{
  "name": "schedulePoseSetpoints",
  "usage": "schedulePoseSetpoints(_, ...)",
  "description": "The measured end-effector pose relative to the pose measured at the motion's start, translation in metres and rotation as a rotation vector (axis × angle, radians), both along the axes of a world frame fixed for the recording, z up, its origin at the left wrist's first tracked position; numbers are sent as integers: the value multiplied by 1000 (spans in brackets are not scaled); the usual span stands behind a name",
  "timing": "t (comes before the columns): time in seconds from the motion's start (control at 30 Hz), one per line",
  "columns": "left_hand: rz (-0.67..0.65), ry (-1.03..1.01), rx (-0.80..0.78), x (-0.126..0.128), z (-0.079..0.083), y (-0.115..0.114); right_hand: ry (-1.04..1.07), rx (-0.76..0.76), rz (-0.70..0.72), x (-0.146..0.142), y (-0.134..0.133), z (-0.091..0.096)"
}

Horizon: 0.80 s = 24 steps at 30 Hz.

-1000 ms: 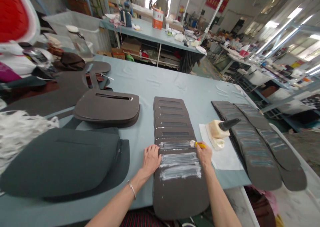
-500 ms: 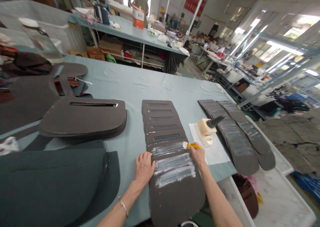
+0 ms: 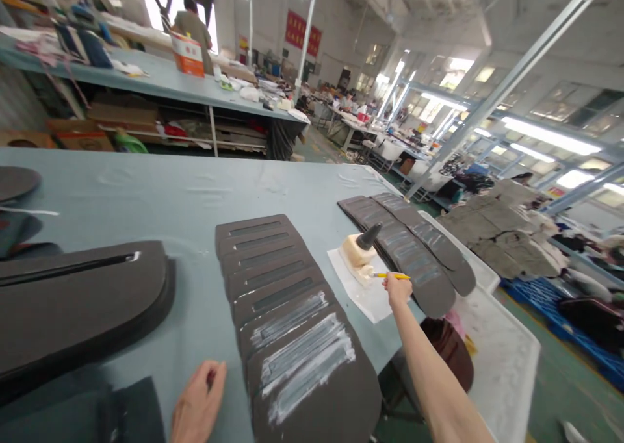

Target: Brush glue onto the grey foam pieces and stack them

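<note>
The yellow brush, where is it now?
In the head view, the yellow brush is held in the person's right hand, at the edge of the white paper, with the cream lump with a black spout just beyond.

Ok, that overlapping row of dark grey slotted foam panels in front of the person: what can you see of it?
The overlapping row of dark grey slotted foam panels lies flat on the pale blue-grey table: about seven matte, round-ended pieces, laid like shingles. Each shows a long narrow slot or recess. The three nearest carry streaky white paste around their slots; the farther ones look bare. Neither the left hand nor the right hand touches it.
</note>
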<state>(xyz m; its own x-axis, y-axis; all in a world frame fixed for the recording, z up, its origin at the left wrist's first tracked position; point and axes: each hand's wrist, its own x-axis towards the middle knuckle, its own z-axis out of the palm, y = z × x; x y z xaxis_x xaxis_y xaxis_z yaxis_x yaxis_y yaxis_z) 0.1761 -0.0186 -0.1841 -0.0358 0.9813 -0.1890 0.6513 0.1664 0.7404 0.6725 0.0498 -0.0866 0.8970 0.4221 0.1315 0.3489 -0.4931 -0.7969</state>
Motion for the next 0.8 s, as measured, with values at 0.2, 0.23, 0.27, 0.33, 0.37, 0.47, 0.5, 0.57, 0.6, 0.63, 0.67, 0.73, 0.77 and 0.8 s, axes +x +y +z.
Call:
schedulePoseSetpoints(0.2, 42, 9, -86, -2, -16, -21, 49, -6, 65, 4, 20, -26)
schedulePoseSetpoints(0.23, 64, 17, -95, 0, -16, -21, 59, -6, 76, 4, 19, -29)
schedulePoseSetpoints(0.27, 83, 20, -104, 1, -15, -21, 66, 1, 82, 4, 17, -31)
schedulePoseSetpoints(0.33, 112, 0, -114, 4, -10, -18, 89, 34, 77, 7, 7, -32)
schedulePoseSetpoints(0.37, 117, -24, -107, 5, -6, -15, 105, 51, 72, 9, 1, -31)
schedulePoseSetpoints(0.47, 128, -75, -59, 10, 3, -3, 129, 42, 67, 9, -15, -29)
schedulePoseSetpoints(0.5, 134, -76, -28, 12, 6, 3, 116, 16, 84, 4, -17, -28)
schedulePoseSetpoints(0.57, 123, -57, 84, 18, 10, 15, 83, -26, 178, -20, -17, -27)
schedulePoseSetpoints(0.6, 101, -31, 158, 22, 11, 21, 82, -39, 268, -39, -14, -26)
schedulePoseSetpoints(0.63, 72, 3, 224, 26, 12, 27, 99, -44, 380, -63, -11, -25)
schedulePoseSetpoints(0.67, 43, 42, 274, 30, 12, 33, 126, -41, 504, -90, -6, -25)
schedulePoseSetpoints(0.73, -3, 117, 320, 37, 14, 43, 197, -18, 746, -150, 4, -25)
schedulePoseSetpoints(0.77, -16, 151, 323, 40, 14, 47, 217, 4, 842, -180, 8, -26)
schedulePoseSetpoints(0.8, -22, 185, 320, 43, 15, 50, 227, 16, 933, -208, 13, -28)
